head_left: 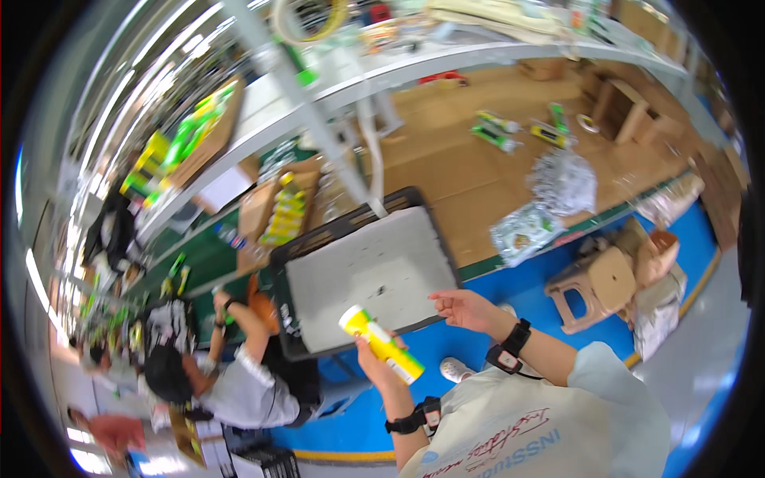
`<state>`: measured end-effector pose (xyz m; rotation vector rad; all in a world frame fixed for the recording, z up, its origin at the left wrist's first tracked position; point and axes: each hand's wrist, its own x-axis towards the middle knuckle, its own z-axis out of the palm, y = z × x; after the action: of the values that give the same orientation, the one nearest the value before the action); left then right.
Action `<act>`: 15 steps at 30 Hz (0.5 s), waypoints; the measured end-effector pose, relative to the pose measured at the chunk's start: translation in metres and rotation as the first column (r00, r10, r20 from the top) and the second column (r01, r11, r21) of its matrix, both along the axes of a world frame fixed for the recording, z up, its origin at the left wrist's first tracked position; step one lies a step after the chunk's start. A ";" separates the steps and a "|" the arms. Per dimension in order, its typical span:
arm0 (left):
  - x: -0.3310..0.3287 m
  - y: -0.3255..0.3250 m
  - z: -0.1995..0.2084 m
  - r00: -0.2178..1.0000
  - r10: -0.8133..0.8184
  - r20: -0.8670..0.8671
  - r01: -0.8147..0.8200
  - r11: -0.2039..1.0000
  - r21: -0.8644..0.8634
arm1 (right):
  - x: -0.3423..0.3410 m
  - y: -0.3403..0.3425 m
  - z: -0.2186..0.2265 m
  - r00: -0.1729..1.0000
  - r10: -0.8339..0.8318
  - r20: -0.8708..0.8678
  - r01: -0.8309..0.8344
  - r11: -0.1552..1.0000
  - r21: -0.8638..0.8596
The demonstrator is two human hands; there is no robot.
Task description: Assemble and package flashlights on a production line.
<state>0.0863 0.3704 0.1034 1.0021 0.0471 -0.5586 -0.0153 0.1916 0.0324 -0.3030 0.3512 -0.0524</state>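
Head | left hand (376, 366) grips yellow-green tube (382, 344), label (405, 368) blurred | right hand (468, 311) empty, loosely curled

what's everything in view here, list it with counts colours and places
Tray: one, black, pale lining, centre
Canister: one, yellow and white, centre
Bench: one, brown cardboard cover, upper right
Small packs: several, green and yellow, on bench
Crinkled bags: at least two, silvery, bench's near edge
Stool: one, beige, right side
Shelf: at least one, white, overhead
Nearest co-worker: one, white top, dark cap, left; others blurred
Left hand: one, around canister
Right hand: one, empty, near tray's lower-right corner
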 end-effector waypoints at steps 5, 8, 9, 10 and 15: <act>-0.016 -0.047 -0.017 0.982 -0.155 -0.111 0.165 0.983 0.080 | -0.074 -0.065 -0.052 0.879 -0.213 -0.426 0.005 0.898 -0.439; -0.031 -0.085 -0.032 0.968 -0.251 -0.001 0.249 0.958 0.141 | -0.125 -0.119 -0.091 0.728 -0.417 -0.545 -0.070 0.745 -0.663; -0.037 -0.103 -0.035 0.964 -0.265 -0.011 0.264 0.954 0.145 | -0.138 -0.136 -0.096 0.662 -0.512 -0.547 -0.155 0.620 -0.769; -0.043 -0.120 -0.038 0.957 -0.291 0.019 0.281 0.937 0.207 | -0.154 -0.153 -0.100 0.606 -0.585 -0.538 -0.388 0.373 -0.843; -0.057 -0.207 -0.117 0.883 -0.445 -0.151 0.463 0.766 0.447 | -0.192 -0.247 -0.115 0.861 -0.445 -0.245 -0.494 -0.622 -0.608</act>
<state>0.0290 0.1632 -0.0134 1.4995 -0.0335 -1.0491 -0.2069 -0.0553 -0.0823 -2.6885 0.8173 -0.2633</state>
